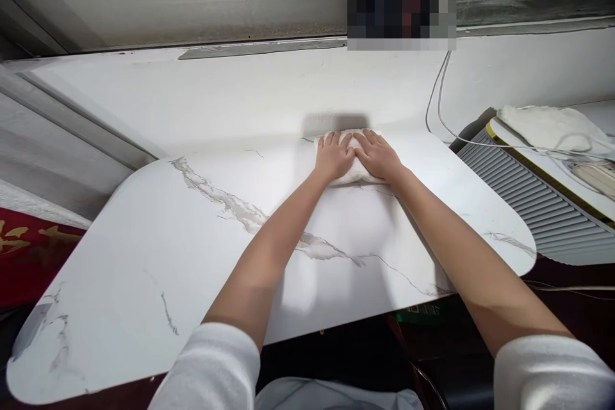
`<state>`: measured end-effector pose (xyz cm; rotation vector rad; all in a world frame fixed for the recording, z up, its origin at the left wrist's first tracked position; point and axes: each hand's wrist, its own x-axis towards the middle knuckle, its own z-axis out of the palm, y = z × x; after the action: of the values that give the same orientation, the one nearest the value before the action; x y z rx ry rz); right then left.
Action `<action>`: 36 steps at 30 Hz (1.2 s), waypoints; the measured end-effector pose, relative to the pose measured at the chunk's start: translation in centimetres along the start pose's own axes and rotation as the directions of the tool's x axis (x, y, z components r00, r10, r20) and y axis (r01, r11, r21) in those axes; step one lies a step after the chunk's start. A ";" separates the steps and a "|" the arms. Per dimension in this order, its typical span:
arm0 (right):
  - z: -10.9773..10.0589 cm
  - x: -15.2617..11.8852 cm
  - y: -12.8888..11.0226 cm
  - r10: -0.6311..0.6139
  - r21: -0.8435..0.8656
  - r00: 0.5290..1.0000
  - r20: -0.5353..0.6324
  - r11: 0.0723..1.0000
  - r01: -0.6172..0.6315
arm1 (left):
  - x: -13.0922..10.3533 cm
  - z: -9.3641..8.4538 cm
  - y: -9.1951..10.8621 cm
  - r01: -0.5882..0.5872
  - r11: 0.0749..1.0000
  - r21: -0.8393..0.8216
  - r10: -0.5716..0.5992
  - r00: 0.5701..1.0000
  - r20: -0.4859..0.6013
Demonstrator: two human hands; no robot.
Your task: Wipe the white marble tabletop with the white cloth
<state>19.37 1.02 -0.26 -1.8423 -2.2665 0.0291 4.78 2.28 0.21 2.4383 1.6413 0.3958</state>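
A folded white cloth (356, 173) lies near the back edge of a white marbled tabletop (134, 237). My left hand (335, 157) rests flat on its left part, fingers stretched out and pointing away from me. On the right part lies my right hand (378, 155), its fingers also extended and palm down. The two thumbs nearly meet over the middle of the cloth. Both palms hide much of the cloth's upper surface.
A white wall (230, 96) rises behind the table, below a window frame (192, 16). At the right, another white cloth (552, 128) lies on a ribbed-sided unit (538, 198). Thin cables (439, 96) hang there. Red fabric (36, 256) shows at left.
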 end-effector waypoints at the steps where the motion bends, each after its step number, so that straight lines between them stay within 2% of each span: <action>1: -0.1 -0.8 -0.3 -0.003 -0.009 1.000 0.009 1.000 0.003 | -0.8 -0.1 0.2 0.006 1.000 -0.004 -0.006 1.000 0.005; 6: -0.5 -6.7 -2.8 -0.038 -0.049 0.999 -0.019 0.998 0.037 | -6.9 -0.9 1.1 -0.026 1.000 -0.002 0.026 0.999 0.037; 14: -0.5 -18.7 -8.2 -0.079 0.063 0.993 -0.093 0.994 0.085 | -20.0 -2.8 2.3 -0.116 0.993 0.022 0.114 0.991 0.076; 17: -0.6 -21.4 -9.9 -0.111 0.085 0.992 -0.065 0.990 0.116 | -23.6 -3.3 2.2 -0.125 0.992 0.019 0.122 0.986 0.113; 20: -0.7 -22.5 -10.8 -0.134 0.091 0.990 -0.046 0.986 0.138 | -25.3 -3.6 1.9 -0.122 0.992 0.017 0.118 0.983 0.143; 23: -0.8 -21.5 -11.1 -0.154 0.096 0.988 -0.033 0.983 0.157 | -24.8 -3.8 1.5 -0.100 0.995 0.023 0.095 0.984 0.150; 26: -0.9 -18.1 -11.2 -0.182 0.087 0.983 0.001 0.980 0.181 | -22.5 -3.9 0.4 -0.016 0.999 0.044 0.009 0.986 0.164; 28: -0.9 -14.8 -11.4 -0.180 0.074 0.983 0.045 0.982 0.176 | -20.1 -3.9 -0.9 0.048 0.997 0.055 -0.056 0.987 0.149; 30: -0.6 -11.1 -11.7 -0.157 0.063 0.984 0.087 0.986 0.152 | -17.2 -3.9 -2.7 0.084 0.995 0.052 -0.088 0.993 0.083; 33: 0.1 -5.6 -12.3 -0.101 0.066 0.988 0.114 0.993 0.094 | -12.6 -3.9 -6.0 0.082 0.996 0.030 -0.082 0.997 0.008; 36: 0.9 -1.3 -12.9 -0.057 0.076 0.994 0.094 0.996 0.049 | -8.5 -4.1 -9.0 0.075 0.997 0.005 -0.074 0.997 -0.031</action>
<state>6.98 -2.88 0.62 -1.7792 -2.3440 0.1943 -7.45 -2.23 0.50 2.3783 1.7424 0.4200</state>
